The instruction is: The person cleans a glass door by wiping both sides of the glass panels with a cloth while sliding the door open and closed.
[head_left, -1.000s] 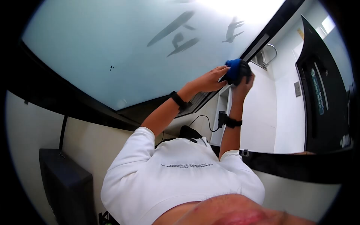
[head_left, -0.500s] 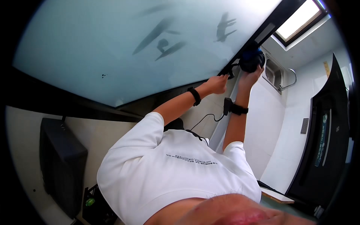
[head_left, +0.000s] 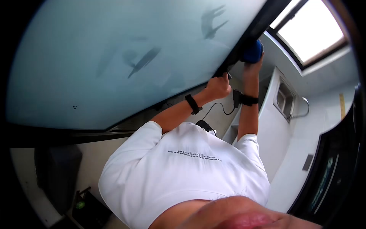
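Note:
My left hand (head_left: 219,87) is closed at the dark frame (head_left: 190,88) of a large frosted panel (head_left: 91,49), with its fingers around a small dark handle (head_left: 228,75). To its right, my right hand (head_left: 254,67) is raised and holds a blue and black bundle (head_left: 252,52), close to the frame's upper right part. The bundle hides most of that hand's fingers. Black bands circle both wrists, and a cable hangs from a black box (head_left: 237,99) at the right wrist.
On the right are a white counter (head_left: 275,126) with a sink (head_left: 284,97) and tap (head_left: 306,107), and a black glossy panel (head_left: 328,179). A bright window (head_left: 314,32) is at the upper right. A dark box (head_left: 57,171) stands at the lower left.
My left hand has let go of the bundle and closed on the dark handle. My right hand has carried the bundle up and right. The view has turned, showing the window.

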A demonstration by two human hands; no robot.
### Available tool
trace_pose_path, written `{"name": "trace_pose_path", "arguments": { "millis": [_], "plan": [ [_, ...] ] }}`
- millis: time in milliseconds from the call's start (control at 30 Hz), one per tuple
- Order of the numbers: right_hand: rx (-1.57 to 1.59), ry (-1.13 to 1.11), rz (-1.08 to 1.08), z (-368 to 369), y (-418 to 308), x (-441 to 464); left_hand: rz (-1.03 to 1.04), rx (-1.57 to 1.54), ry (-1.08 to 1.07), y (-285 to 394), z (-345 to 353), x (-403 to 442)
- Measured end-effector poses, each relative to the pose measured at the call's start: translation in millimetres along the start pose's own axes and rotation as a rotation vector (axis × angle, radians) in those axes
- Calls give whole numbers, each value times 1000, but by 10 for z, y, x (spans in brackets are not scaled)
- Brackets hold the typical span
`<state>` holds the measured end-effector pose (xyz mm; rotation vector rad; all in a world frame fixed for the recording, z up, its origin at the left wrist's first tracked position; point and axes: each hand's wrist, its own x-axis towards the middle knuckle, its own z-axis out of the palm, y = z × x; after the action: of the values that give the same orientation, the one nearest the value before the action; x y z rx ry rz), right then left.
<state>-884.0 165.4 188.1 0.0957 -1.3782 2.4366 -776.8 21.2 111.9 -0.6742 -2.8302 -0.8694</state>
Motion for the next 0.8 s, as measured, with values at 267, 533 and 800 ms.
{"name": "trace_pose_path", "arguments": {
  "millis": [267,533,800],
  "plan": [
    [-76,-436,310,412,353,706,-234,40,87,87,-250,-297],
    [20,-1112,406,1302,356,126,-611,291,617,868,-189,-1169],
    [225,-1593,550,1539,-413,-2241,-920,384,901,2256,327,-2823]
  ]
}}
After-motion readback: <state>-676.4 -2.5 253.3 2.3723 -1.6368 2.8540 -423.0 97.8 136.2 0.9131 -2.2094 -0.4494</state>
